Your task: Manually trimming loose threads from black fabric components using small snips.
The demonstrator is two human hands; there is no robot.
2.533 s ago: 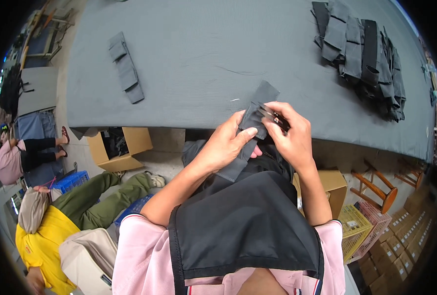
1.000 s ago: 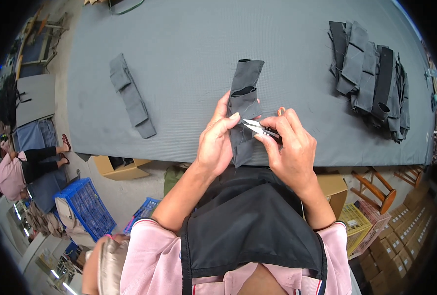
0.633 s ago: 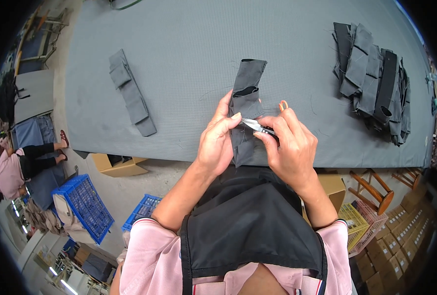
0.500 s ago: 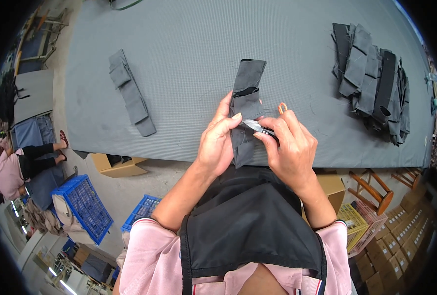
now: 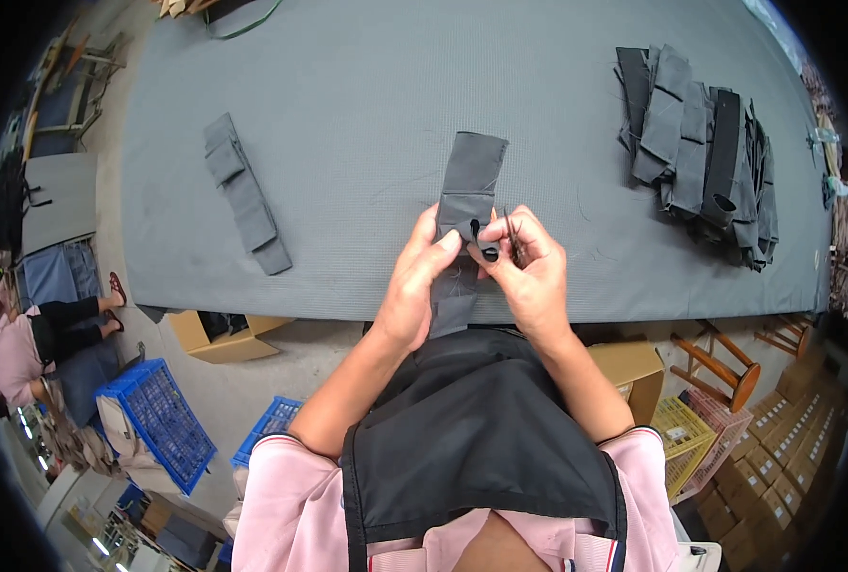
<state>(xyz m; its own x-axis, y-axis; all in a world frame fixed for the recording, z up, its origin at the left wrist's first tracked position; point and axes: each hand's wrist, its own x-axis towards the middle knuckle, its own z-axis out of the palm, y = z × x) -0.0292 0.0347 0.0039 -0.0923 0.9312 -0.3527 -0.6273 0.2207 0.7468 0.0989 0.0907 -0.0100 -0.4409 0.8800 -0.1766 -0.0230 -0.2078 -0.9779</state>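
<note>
My left hand (image 5: pixel 413 286) grips a grey fabric strip (image 5: pixel 471 162) with folded pocket sections, its thumb pressed on the middle of it. Closed around small dark thread snips (image 5: pixel 514 238), my right hand (image 5: pixel 538 278) also pinches a fold at the strip's middle, where a dark opening shows. The snips' tips are partly hidden among the fingers. Another grey strip (image 5: pixel 245 191) lies to the left on the padded table (image 5: pixel 357 86). At the right is a pile of similar grey and black strips (image 5: pixel 701 153) with loose threads.
Below the table are open cardboard boxes (image 5: pixel 216 338), blue crates (image 5: pixel 157 419), yellow and pink crates (image 5: pixel 680 437), wooden stools (image 5: pixel 720 372) and stacked cartons (image 5: pixel 767 458). A person in pink (image 5: pixel 23 348) is at the left. A green cord (image 5: pixel 243 29) lies at the far edge.
The person in yellow from earlier is out of view. My right hand has turned, the snips' blades moving from pointing left across the strip to upright, and its fingers now pinch the fold.
</note>
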